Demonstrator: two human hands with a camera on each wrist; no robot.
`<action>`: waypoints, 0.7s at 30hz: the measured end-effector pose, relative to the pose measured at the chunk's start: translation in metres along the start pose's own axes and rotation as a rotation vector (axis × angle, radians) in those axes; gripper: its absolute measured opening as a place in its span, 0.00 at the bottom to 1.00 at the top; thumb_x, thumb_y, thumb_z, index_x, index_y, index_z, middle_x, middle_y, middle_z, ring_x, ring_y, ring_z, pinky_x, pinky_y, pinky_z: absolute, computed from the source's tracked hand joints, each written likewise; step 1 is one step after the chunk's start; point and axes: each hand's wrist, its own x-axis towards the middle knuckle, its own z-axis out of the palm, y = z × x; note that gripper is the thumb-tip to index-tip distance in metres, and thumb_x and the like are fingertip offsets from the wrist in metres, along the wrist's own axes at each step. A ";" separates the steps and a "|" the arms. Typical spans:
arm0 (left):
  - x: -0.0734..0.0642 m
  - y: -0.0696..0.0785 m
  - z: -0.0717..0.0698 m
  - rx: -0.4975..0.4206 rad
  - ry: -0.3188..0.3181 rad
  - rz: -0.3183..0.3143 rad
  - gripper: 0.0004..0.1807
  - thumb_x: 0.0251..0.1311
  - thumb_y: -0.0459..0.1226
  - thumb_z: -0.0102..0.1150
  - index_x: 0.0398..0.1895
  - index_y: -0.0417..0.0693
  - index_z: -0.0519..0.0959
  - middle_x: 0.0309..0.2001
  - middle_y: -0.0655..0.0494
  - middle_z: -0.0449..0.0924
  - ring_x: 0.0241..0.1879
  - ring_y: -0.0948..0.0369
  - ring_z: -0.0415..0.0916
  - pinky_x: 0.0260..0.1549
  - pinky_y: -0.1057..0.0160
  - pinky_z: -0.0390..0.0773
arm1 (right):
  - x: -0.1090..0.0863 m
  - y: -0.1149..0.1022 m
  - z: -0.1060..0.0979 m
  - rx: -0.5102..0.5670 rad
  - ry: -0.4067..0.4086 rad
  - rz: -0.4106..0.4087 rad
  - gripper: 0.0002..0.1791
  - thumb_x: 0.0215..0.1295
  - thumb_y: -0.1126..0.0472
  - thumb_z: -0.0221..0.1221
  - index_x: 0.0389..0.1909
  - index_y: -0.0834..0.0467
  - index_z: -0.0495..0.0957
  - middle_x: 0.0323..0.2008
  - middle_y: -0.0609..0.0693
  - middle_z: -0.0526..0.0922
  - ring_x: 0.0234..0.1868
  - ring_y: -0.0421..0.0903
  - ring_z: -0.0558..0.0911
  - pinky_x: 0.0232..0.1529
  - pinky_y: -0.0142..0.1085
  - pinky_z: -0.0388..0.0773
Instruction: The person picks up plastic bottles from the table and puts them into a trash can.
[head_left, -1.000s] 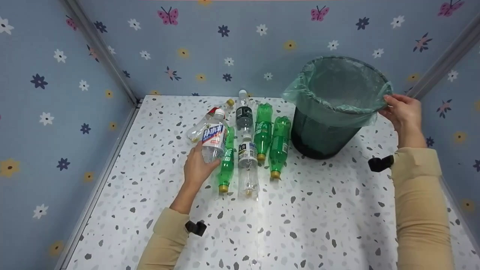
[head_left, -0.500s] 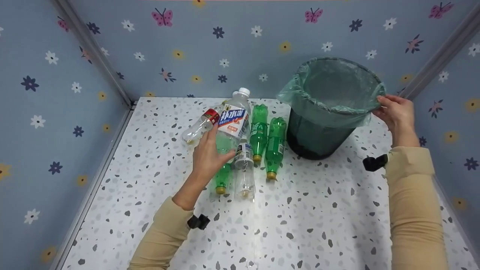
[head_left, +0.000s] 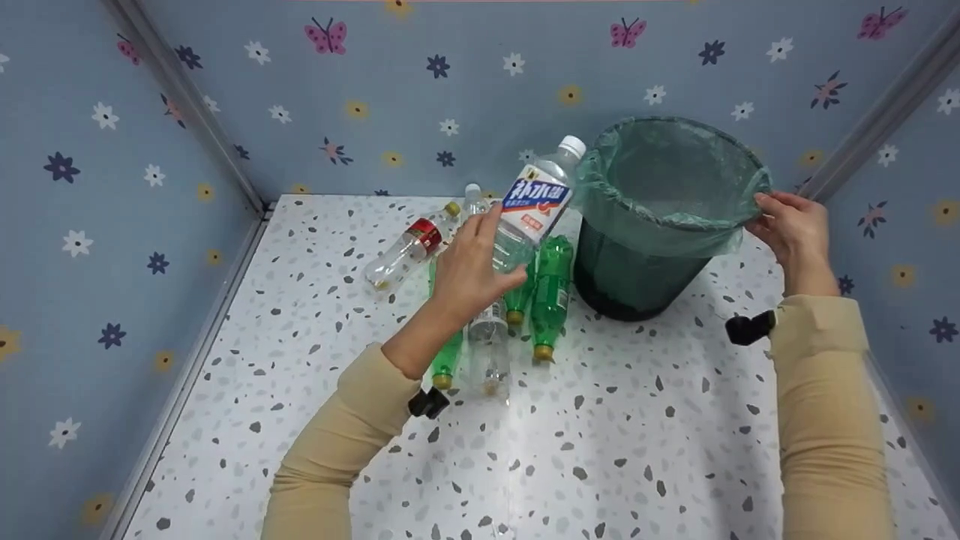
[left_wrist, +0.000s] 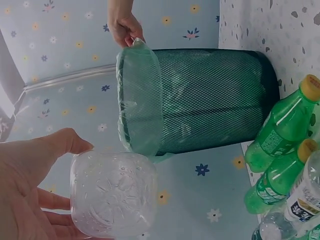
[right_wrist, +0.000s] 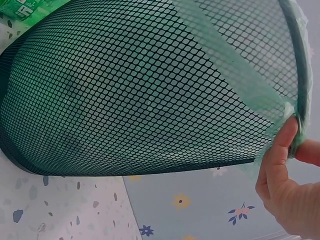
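My left hand (head_left: pixel 472 266) grips a clear plastic bottle (head_left: pixel 534 202) with a white cap and a blue, white and orange label. It is tilted, cap toward the bin, above the other bottles. In the left wrist view its ridged base (left_wrist: pixel 114 195) faces the camera. My right hand (head_left: pixel 796 225) pinches the rim of a dark mesh trash bin (head_left: pixel 637 277) on its right side, together with the pale green bag (right_wrist: pixel 260 95) folded over it. The bin leans a little, its mouth toward me; the bag lines its inside.
Left of the bin lie several bottles: green ones (head_left: pixel 551 300) with yellow caps, clear ones (head_left: pixel 489 360), and a clear bottle with a red label (head_left: pixel 405 251) farthest left. A flower-patterned wall (head_left: pixel 375 82) rises behind the speckled table (head_left: pixel 600 450).
My left hand has carried the clear bottle up and to the right, from over the left bottles to beside the bin's rim. My right hand keeps its hold on the rim.
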 end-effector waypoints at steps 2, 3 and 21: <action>0.007 0.007 0.000 0.019 -0.019 0.015 0.44 0.45 0.47 0.63 0.65 0.42 0.56 0.53 0.46 0.67 0.47 0.55 0.68 0.34 0.58 0.74 | 0.000 0.000 0.000 -0.006 0.005 0.008 0.32 0.50 0.61 0.63 0.57 0.59 0.63 0.42 0.50 0.68 0.26 0.40 0.76 0.26 0.28 0.76; 0.010 0.011 0.000 0.030 -0.030 0.019 0.44 0.45 0.47 0.62 0.65 0.42 0.56 0.53 0.47 0.67 0.47 0.55 0.68 0.35 0.58 0.74 | 0.000 0.000 0.000 -0.010 0.007 0.009 0.33 0.51 0.61 0.63 0.59 0.59 0.62 0.43 0.50 0.68 0.26 0.40 0.76 0.26 0.28 0.76; 0.074 0.073 0.001 0.197 -0.198 0.076 0.48 0.44 0.51 0.61 0.67 0.46 0.51 0.54 0.50 0.64 0.47 0.60 0.66 0.39 0.63 0.72 | 0.002 0.002 0.001 -0.004 0.021 -0.006 0.21 0.50 0.61 0.63 0.45 0.57 0.68 0.40 0.50 0.69 0.27 0.40 0.76 0.26 0.28 0.76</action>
